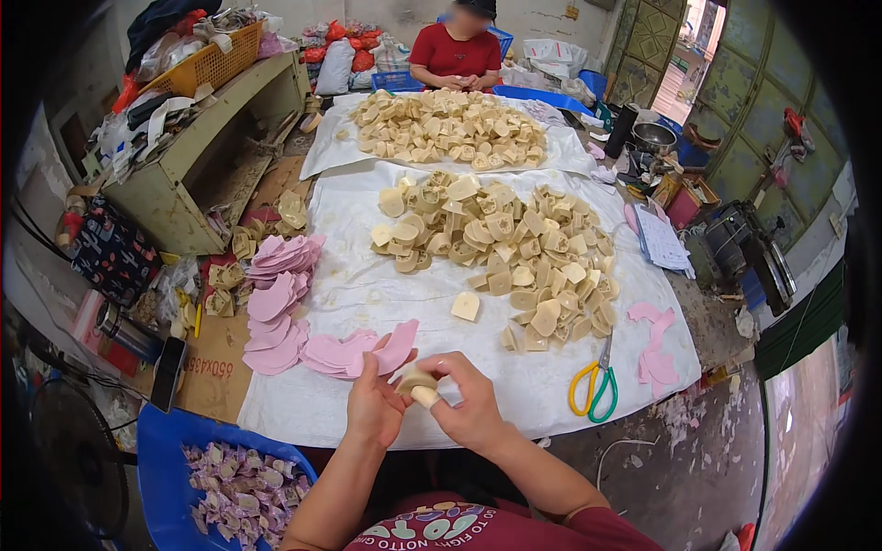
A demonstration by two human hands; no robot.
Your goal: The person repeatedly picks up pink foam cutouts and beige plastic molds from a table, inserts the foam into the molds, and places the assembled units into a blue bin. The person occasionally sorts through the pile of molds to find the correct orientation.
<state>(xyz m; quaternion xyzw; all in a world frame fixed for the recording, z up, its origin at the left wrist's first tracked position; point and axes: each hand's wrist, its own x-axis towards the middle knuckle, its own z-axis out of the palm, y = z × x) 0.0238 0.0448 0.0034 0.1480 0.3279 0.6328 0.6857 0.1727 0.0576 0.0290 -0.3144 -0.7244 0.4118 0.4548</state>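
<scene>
Near the table's front edge my two hands are close together. My left hand [376, 409] is closed, and a curved pink sheet piece [399, 345] sticks out past its thumb and fingers. My right hand [467, 410] pinches a small beige cup-shaped piece [415, 378] against the left fingers. A pale cover [425, 397] seems to sit on a right fingertip. Left of my hands lie fanned pink pieces [331, 354] and a taller stack of pink pieces [276, 298]. One single beige piece [466, 307] lies ahead, before a large heap of beige pieces [501, 230].
Scissors [595, 390] with yellow and green handles lie at the right, below pink scraps [654, 344]. A blue bin [170, 459] of wrapped pieces stands lower left. Across the table, a person in red [457, 55] sits behind a second beige heap [450, 129]. A clipboard [661, 239] lies right.
</scene>
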